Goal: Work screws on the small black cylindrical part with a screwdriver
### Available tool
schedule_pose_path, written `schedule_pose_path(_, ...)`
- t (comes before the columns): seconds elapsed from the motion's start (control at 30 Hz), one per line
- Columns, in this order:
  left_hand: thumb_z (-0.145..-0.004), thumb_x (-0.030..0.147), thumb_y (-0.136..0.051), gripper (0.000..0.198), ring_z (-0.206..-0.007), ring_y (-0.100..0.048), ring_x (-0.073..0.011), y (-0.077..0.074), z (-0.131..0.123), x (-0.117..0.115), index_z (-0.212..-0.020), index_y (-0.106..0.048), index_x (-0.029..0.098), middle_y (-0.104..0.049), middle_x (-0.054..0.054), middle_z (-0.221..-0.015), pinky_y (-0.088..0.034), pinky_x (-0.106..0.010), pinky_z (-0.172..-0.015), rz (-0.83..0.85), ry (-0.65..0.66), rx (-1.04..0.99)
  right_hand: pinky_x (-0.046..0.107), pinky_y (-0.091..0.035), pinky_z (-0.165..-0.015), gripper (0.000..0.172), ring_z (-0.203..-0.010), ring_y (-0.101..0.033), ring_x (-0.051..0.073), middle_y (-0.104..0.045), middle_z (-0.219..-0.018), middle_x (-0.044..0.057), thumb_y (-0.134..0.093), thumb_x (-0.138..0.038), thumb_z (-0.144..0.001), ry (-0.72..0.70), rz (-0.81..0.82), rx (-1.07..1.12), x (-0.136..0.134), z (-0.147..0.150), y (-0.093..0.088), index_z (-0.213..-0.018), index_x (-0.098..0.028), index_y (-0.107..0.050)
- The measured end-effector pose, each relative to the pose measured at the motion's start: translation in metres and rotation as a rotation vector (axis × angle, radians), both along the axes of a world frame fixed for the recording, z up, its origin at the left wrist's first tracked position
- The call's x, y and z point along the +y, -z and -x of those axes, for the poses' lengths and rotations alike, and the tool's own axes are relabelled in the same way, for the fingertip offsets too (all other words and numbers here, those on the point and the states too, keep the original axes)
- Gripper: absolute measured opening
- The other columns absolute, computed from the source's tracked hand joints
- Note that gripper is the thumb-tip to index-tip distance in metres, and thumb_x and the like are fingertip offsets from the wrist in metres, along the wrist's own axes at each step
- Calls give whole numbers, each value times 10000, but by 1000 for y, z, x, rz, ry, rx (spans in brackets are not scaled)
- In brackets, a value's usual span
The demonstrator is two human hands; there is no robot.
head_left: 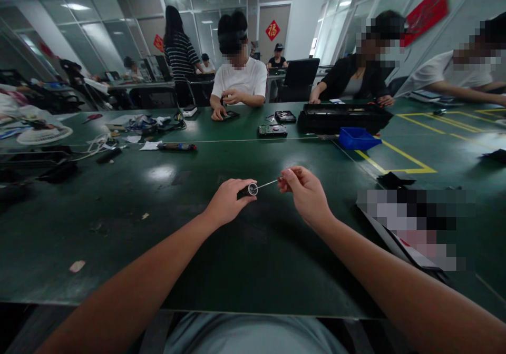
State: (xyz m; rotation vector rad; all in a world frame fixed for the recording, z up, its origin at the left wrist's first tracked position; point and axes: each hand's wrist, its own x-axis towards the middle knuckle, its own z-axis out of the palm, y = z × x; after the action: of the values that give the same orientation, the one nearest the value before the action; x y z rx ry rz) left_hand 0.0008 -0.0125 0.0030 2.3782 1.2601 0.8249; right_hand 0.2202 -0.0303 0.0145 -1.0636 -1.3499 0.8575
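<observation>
Between the thumb and fingers of my left hand [227, 201] is a small dark cylindrical part [253, 189] with a pale ring at its open end, which faces me. My right hand [304, 190] is closed around the handle of a screwdriver [269, 184]. Its thin metal shaft points left, and the tip meets the ringed end of the part; whether it sits inside, I cannot tell. Both hands are above the green tabletop [253, 264].
Across the table a person in white [241, 80] handles a dark item. Two hard drives [272, 130], a long black tray [342, 117] and a blue bin [359, 138] stand ahead. A dark pen-like tool [177, 147] and cables lie left. Scraps dot the left side.
</observation>
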Motion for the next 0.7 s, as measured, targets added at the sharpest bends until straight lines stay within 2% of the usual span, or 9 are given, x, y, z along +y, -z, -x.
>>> schedule_pose_path(0.3, -875, 288, -707, 380, -1051, -600, -221, -1, -1, 0, -1245, -638, 236, -692, -29, -1138, -450, -381, -959, 0, -5, 12, 345, -544, -682, 241, -693, -665, 171, -701, -787, 48, -566, -428, -925, 45, -67, -152, -6, 4, -6, -928, -193, -618)
schedule_pose_path(0.57, -878, 282, -704, 382, -1056, -599, -223, -1, 0, -1, -1251, -635, 245, -691, -28, -1141, -454, -390, -955, -8, 11, 3, 338, -532, -677, 251, -685, -661, 171, -712, -780, 54, -559, -433, -926, 83, -17, -151, -6, 4, -7, -917, -192, -626)
schedule_pose_path(0.7, -875, 266, -707, 371, -1056, -600, -223, -1, -1, -1, -1238, -641, 232, -692, -32, -1141, -457, -392, -954, -6, 19, 18, 317, -501, -636, 285, -651, -652, 168, -703, -727, 39, -592, -469, -903, 98, -21, -245, -8, 3, -9, -871, -190, -642)
